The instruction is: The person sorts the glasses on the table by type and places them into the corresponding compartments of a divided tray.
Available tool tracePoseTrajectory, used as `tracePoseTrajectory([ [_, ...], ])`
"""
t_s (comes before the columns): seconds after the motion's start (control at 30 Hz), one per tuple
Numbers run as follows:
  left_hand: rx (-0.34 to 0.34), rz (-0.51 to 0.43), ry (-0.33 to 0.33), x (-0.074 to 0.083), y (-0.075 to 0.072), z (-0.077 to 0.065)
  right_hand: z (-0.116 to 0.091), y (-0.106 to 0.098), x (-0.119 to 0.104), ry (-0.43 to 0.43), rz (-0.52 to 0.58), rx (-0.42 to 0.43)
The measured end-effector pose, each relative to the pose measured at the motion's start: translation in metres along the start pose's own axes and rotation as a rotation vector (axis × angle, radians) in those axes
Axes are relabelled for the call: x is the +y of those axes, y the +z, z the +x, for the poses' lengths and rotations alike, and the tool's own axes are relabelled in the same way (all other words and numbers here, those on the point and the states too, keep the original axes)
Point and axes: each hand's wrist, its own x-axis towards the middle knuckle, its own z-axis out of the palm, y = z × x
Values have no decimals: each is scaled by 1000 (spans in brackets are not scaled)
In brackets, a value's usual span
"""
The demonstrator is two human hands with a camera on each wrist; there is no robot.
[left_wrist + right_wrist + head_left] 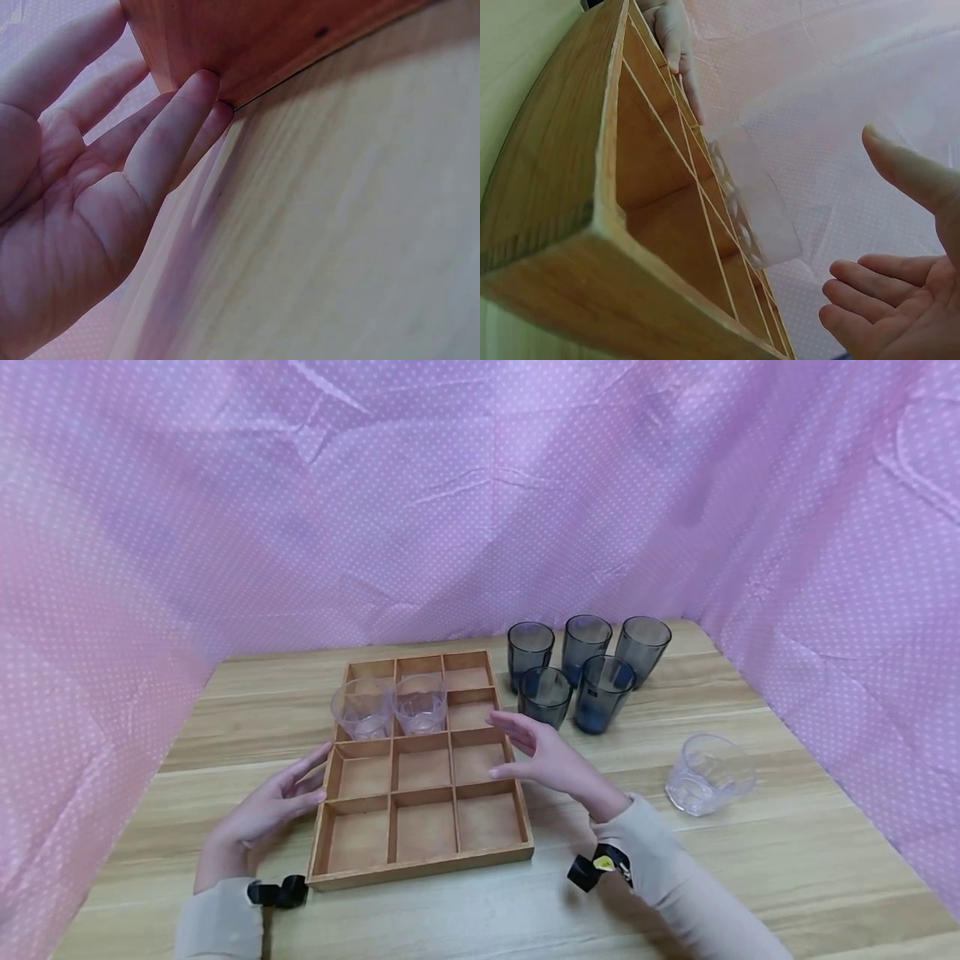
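Note:
A wooden divided tray (422,868) lies on the table, its compartments set in rows. Two clear tumblers stand side by side in its second row from the back, one in the left compartment (364,717) and one in the middle (420,708). My left hand (262,806) is at the tray's left side, and its fingertips (199,86) touch the outer wall in the left wrist view. Over the tray's right edge hovers my right hand (546,760), thumb and fingers spread apart, holding nothing. The right wrist view shows that palm (915,307) apart from the tray.
Several smoky grey glasses (592,693) stand in a group behind and right of the tray. Another clear tumbler (705,781) sits alone at the right, beyond my right forearm. A pink dotted cloth (450,510) hangs around the back and sides of the wooden table (810,852).

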Motion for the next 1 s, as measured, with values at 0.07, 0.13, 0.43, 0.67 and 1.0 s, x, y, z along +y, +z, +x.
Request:
tracePoseTrajectory([
  [0.07, 6, -1, -9, 0, 1, -1, -4, -3, 0, -3, 6, 2],
  [0.13, 11, -2, -17, 0, 2, -3, -9, -6, 0, -20, 14, 1],
  [0.43, 14, -5, -29, 2, 2, 0, -37, -24, 4, -73, -40, 16],
  [0.67, 6, -16, -18, 3, 1, 2, -60, -39, 12, -75, -63, 68],
  [1.0, -6, -64, -2, 1, 1, 1, -101, -65, 12, -91, -93, 185],
])
